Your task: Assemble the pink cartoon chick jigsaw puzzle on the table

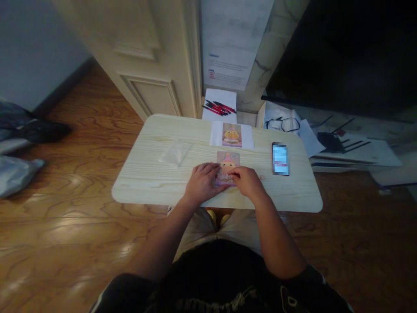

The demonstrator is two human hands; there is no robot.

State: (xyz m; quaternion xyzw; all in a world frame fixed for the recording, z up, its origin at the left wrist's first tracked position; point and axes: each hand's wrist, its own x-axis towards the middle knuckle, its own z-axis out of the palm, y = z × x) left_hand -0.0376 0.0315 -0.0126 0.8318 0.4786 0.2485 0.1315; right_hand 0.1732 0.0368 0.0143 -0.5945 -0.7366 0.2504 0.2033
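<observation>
A small picture card (227, 157) with a cartoon figure in a pink hat lies on the pale wooden table (140, 174) in front of me. My left hand (202, 181) rests on the card's left edge, fingers stretched out and thumb along the bottom. Over the card's right side, my right hand (249, 181) has its fingertips pinched together; what they hold, if anything, is too small to make out. A tiny pinkish piece (262, 177) lies just right of that hand. Behind the card is a white sheet (248, 137) bearing a similar picture (232, 135).
A clear plastic bag (176, 153) lies left on the table, and a lit phone (280, 159) lies right. Beyond the far edge are several red and black pens (219, 108) on white paper. A router (330, 142) and glasses (289, 125) sit on the low cabinet.
</observation>
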